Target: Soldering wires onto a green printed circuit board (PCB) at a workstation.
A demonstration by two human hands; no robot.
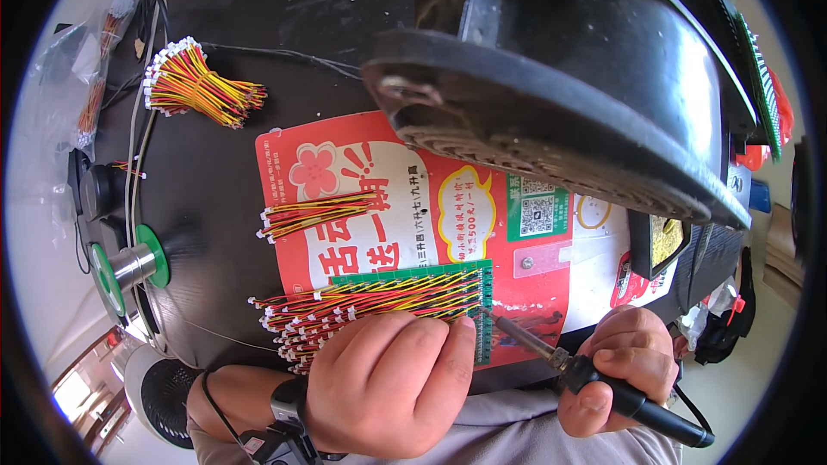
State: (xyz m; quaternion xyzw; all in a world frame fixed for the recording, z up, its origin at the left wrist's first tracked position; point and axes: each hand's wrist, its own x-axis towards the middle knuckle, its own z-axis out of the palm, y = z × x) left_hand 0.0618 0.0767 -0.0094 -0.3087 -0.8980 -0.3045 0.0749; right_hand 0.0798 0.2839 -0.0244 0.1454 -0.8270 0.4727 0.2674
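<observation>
My right hand is wrapped round the black handle of a soldering iron. Its metal tip points left, close to the right edge of a green circuit board. Across the board lie rows of red, yellow and black wires with white plugs hanging past its left side. My left hand is closed over the near part of the board, fingertips pressed together at the wire ends by the iron's tip. What they pinch is hidden. A thin solder strand runs from a spool toward this hand.
A big round black housing with a grille overhangs the far right. Beneath the board lies a red printed sheet, with a small wire bunch on it. A banded wire bundle sits far left; a yellow sponge tray stands right.
</observation>
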